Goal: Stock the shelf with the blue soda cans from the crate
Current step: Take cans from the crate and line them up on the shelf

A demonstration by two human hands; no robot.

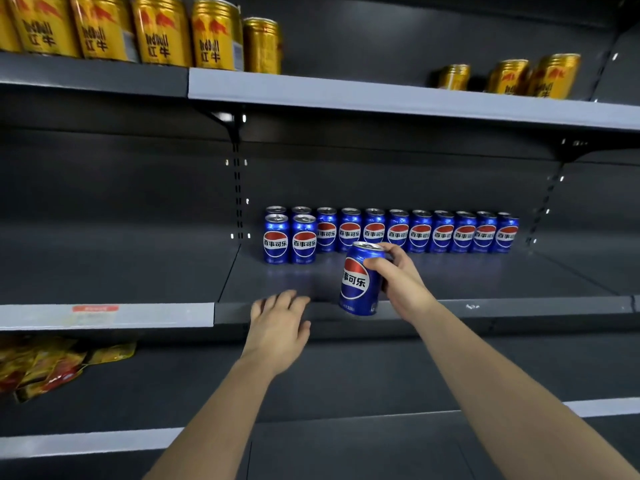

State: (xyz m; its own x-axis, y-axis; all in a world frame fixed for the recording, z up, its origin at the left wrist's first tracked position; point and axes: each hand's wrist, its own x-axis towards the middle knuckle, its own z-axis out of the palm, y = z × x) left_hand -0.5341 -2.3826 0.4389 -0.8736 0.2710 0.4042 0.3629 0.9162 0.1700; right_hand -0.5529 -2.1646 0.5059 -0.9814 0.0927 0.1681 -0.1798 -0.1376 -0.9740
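My right hand [398, 282] grips a blue soda can [356, 282] by its side, tilted slightly, over the front edge of the dark middle shelf [485, 282]. At the back of that shelf stands a row of several blue cans [420, 233]. Two more blue cans [290, 240] stand in front of the row's left end. My left hand [280, 323] is flat, fingers straight, touching the shelf's front lip to the left of the held can. The crate is out of view.
Gold energy-drink cans [159, 29] line the upper shelf, with a few more at the right [533, 77]. Red and yellow snack packets [52, 365] lie on the lower shelf at left. A red price label [95, 309] sits on the left shelf lip.
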